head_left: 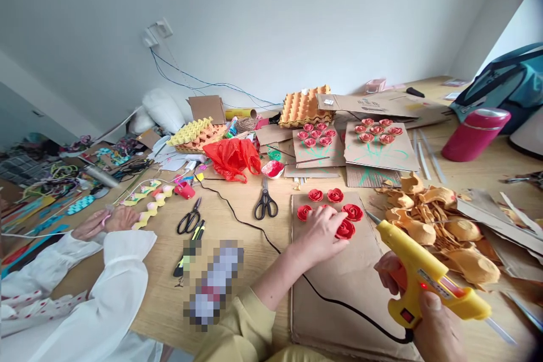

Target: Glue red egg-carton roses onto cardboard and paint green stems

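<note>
- Your L hand [324, 232] is reaching over the far half of the cardboard sheet [335, 311], fingers bent down amid the red roses [352, 212]; the grip's hidden, so can't tell if you're pinching one or just touching.
- Your R hand [439, 325] is wrapping round the handle of the yellow glue gun [418, 260], out by the sheet's R edge.
- Roses are sitting in a cluster nr the sheet's far edge, one partly hidden behind your L fingers; they're looking round, so no clear long axis.
- Key relation: the gun's long axis is running diag., from nr R up to far L, w/ the nozzle [374, 216] pointing at the cluster's R side. Tip is hanging about at the sheet's R edge, just beside the R-most rose; height can't be told.
- From your R hand the roses are lying ahead & to the L; your L hand is much nearer, right at them.
- Black cord [339, 300] is trailing from the gun's handle, crossing the sheet & its L edge, then heading for the tabletop's [167, 300] far side.
- Orange carton scraps [419, 232] are piling up on the tabletop, just off the sheet's far R corner.
</note>
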Demonstrator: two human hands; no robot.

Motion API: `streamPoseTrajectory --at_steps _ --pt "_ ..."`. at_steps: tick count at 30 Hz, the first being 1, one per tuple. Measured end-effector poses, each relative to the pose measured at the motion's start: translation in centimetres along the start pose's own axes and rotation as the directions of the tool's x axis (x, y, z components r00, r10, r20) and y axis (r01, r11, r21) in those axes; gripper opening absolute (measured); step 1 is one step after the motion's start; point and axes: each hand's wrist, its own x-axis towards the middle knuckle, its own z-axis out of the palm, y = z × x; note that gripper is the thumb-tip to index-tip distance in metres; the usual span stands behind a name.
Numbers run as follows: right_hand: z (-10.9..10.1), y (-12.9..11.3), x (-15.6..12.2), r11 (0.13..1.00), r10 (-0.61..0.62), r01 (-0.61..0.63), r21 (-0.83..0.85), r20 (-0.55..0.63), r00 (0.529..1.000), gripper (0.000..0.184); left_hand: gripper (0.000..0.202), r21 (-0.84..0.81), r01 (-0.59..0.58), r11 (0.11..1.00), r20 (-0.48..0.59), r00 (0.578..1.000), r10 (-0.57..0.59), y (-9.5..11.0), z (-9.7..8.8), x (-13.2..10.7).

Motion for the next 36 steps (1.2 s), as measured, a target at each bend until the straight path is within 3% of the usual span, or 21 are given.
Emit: streamPoseTrajectory --at_steps 2,4,7,10,13,19,24,28,36 --pt "-0.1 0.1 0.1 1.000 0.003 -0.002 -0.020 0.010 1.000 0.057 0.053 -0.223 0.037 0.974 -0.097 0.993 -0.060 -0.8 -1.9 0.0" --pt "-0.1 0.0 0.3 1.000 -0.001 0.001 -0.011 0.007 1.000 0.057 0.048 -0.484 0.045 0.874 -0.171 0.975 -0.145 -2.0 -3.7 -0.2" --pt "0.3 -0.5 0.6 1.000 -0.007 0.007 0.023 0.028 1.000 0.056 0.049 -0.841 0.033 0.540 -0.132 0.955 -0.264 -3.6 -5.5 -0.5" --pt "0.8 -1.0 0.9 0.998 -0.018 0.016 0.065 0.043 0.999 0.052 0.056 -0.980 0.022 0.199 -0.044 0.947 -0.319 -4.4 -5.8 -0.7" --pt "1.4 -1.3 1.0 0.992 -0.022 0.016 0.127 0.042 0.999 0.050 0.058 -0.999 0.040 0.032 0.027 0.945 -0.325 -4.2 -5.5 -0.7" --pt "1.7 -0.8 0.9 0.993 0.016 -0.022 0.116 0.053 0.998 0.051 0.062 -0.984 0.163 -0.074 0.177 0.950 -0.259 -2.7 -4.3 -0.3" --pt "1.2 0.4 -0.6 0.995 0.101 -0.101 -0.003 0.098 0.990 0.053 0.062 -0.972 0.206 -0.117 0.227 0.949 -0.217 -1.9 -3.6 -0.4" --pt "0.7 1.1 -1.6 0.988 0.145 -0.139 -0.061 0.116 0.983 0.059 0.059 -0.971 0.212 -0.112 0.230 0.956 -0.182 -1.8 -3.5 -0.6" --pt "0.9 0.4 -1.1 0.987 0.045 -0.024 -0.156 0.131 0.990 0.050 0.061 -0.975 0.223 -0.013 0.224 0.972 -0.077 -1.4 -4.0 -0.8"
